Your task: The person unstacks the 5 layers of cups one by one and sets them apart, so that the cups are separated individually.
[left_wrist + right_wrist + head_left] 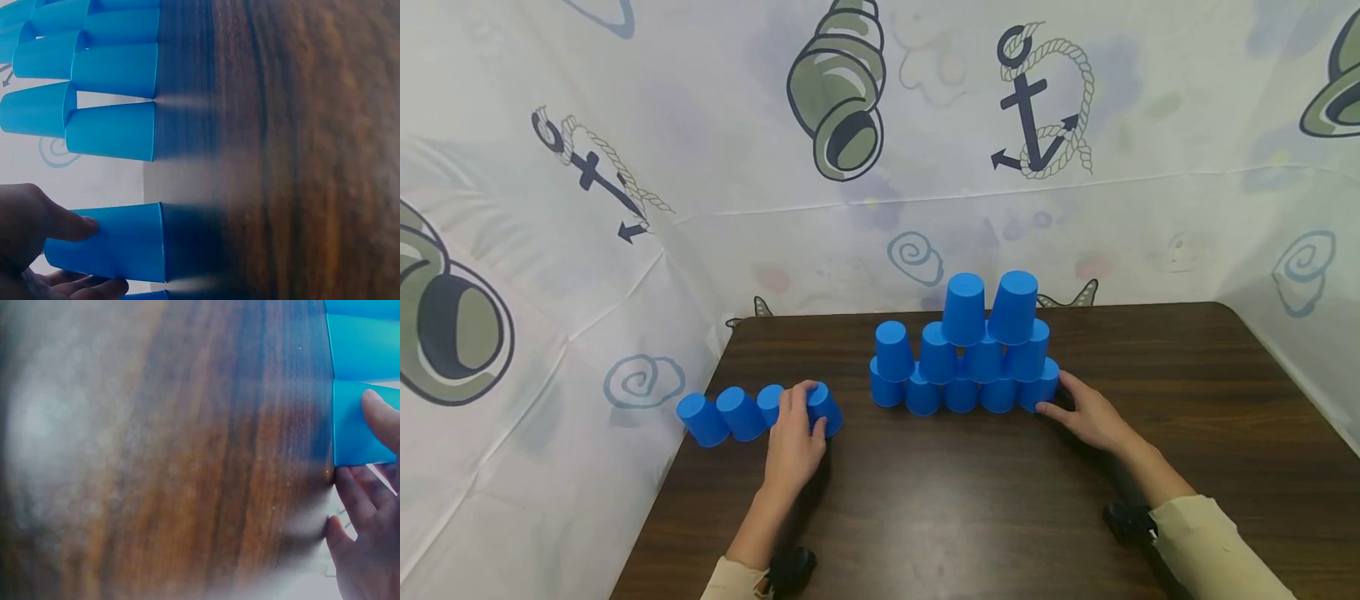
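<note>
On the left of the table, my left hand (pixel 793 446) grips the right-end blue cup (pixel 825 408) of a short row, thumb on one side and fingers on the other. The left wrist view shows this held cup (pixel 115 244) close up, its rim at the tabletop. Upside-down blue cups form a stack of three levels, with two cups (pixel 966 308) on top. My right hand (pixel 1093 412) is at the stack's bottom right cup (pixel 1037 392). Its thumb lies against the front of that cup (pixel 353 425), with fairly straight fingers by its side.
Farther left in the row stand more upside-down blue cups (pixel 702 419), one partly hidden by my left hand. The dark wooden table (pixel 940 508) ends at a printed cloth backdrop (pixel 775 242) behind and at the sides. A gap separates row and stack.
</note>
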{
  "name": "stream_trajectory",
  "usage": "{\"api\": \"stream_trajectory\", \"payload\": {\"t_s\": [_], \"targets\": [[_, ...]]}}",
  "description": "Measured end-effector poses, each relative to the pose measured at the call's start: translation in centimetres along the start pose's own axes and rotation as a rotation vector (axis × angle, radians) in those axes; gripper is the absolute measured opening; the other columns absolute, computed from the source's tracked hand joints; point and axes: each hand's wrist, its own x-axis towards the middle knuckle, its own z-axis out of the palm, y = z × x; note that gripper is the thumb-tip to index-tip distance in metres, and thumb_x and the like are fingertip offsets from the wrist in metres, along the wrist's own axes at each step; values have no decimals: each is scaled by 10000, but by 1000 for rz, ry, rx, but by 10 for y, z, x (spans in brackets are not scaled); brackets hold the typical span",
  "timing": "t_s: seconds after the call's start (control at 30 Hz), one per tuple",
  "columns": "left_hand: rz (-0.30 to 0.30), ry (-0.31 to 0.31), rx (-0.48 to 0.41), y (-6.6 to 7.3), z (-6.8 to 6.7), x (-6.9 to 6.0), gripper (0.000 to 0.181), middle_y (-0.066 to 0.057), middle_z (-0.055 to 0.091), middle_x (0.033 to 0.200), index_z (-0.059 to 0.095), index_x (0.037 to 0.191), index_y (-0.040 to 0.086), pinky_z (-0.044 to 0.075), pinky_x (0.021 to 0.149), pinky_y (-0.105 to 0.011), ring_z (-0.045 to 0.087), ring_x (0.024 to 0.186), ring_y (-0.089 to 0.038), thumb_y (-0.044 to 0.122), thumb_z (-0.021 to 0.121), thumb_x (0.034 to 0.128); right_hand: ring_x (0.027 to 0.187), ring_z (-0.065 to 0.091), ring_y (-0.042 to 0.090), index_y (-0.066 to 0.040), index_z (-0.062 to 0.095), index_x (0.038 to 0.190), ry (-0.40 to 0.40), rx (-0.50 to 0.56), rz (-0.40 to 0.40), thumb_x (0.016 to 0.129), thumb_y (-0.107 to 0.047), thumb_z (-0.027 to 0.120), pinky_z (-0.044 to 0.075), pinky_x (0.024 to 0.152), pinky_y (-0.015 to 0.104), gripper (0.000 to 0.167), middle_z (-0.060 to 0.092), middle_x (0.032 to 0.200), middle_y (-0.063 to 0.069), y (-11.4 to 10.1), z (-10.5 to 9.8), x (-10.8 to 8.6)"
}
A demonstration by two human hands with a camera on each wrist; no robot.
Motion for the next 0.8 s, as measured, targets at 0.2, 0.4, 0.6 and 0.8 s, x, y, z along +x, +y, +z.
{"api": "stream_trajectory", "payload": {"t_s": [0.2, 0.4, 0.6, 0.8], "targets": [[14, 13, 17, -1, 2, 2, 569, -197, 455, 1315, 425, 1359, 108, 481, 895, -603, 598, 1117, -436, 38, 717, 876, 1350, 303, 535, 34, 268, 1504, -2, -1, 11, 962, -451, 593, 278, 1030, 701, 796, 339, 1488, 317, 2, 1, 1], [3, 5, 32, 2, 0, 1, 570, -204, 446, 1317, 423, 1362, 103, 494, 888, -592, 604, 1105, -426, 39, 717, 878, 1348, 306, 538, 36, 271, 1502, -3, -8, 14, 965, -426, 600, 278, 1029, 704, 781, 342, 1485, 320, 2, 1, 2], [11, 44, 49, 11, -10, -2, 645, -198, 448, 1326, 421, 1395, 107, 494, 882, -600, 587, 1132, -429, 83, 763, 849, 1350, 303, 536, 29, 271, 1505, -3, -5, 17, 965, -429, 599, 276, 1030, 703, 780, 343, 1487, 315, 2, 3, 2], [54, 118, 82, 25, -22, -2, 697, -184, 435, 1373, 422, 1419, 130, 529, 840, -570, 618, 1068, -408, 114, 788, 826, 1350, 306, 534, 26, 276, 1503, 0, -3, 12, 964, -429, 600, 277, 1030, 703, 776, 347, 1486, 312, 3, 3, 1]]}}
